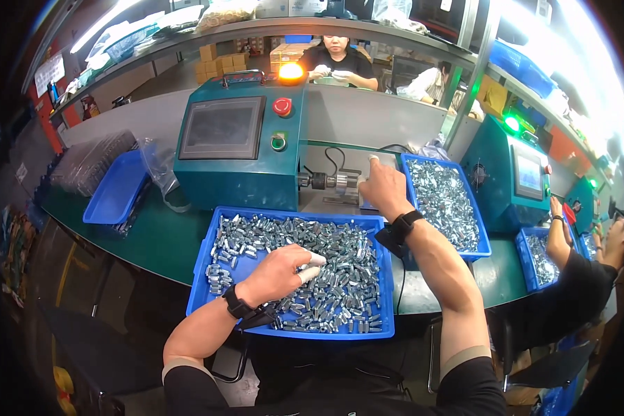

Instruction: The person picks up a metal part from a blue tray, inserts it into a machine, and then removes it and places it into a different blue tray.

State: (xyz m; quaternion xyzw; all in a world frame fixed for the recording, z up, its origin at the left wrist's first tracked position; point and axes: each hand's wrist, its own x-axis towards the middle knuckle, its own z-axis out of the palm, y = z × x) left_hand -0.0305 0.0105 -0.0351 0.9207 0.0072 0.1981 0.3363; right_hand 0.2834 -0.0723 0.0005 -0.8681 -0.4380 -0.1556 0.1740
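My left hand point(279, 276) reaches over a blue tray point(200, 277) heaped with small silvery metal pieces point(343, 277). White covers sheathe its thumb and forefinger, which are apart, their tips down among the pieces; no piece shows clearly between them. To the right, my right hand point(387, 186) is at the metal fixture point(343, 182) beside the teal machine point(239, 170). One white-covered finger points up and the others are curled; whatever they grip is hidden by the hand. A shiny cylindrical chuck point(319, 180) sticks out of the machine toward the fixture.
A second blue tray point(484, 244) full of metal pieces stands right of my right forearm. Farther right, a co-worker's arm point(560, 239) reaches past another teal machine point(509, 173). A shallow blue tray point(118, 191) lies at the left. A shelf point(270, 28) spans overhead.
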